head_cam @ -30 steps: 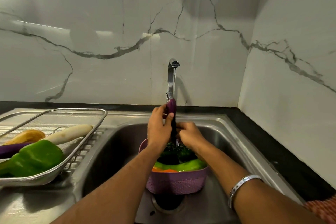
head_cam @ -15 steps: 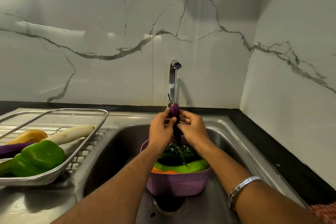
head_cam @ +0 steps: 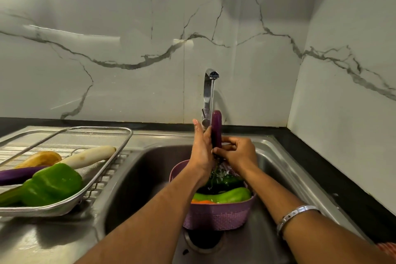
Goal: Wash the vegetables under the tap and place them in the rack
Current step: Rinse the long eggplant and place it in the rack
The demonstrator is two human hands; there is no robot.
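While water runs from the tap [head_cam: 209,92], holding a purple eggplant [head_cam: 216,128] upright under the stream, above the purple basket [head_cam: 216,214] in the sink [head_cam: 137,169]. Left hand [head_cam: 202,148] flat against it, fingers straight and together. Right hand [head_cam: 237,152] pinching its lower end with curled fingers. Rack [head_cam: 120,148] at left holding green pepper [head_cam: 53,184], white radish [head_cam: 90,156].
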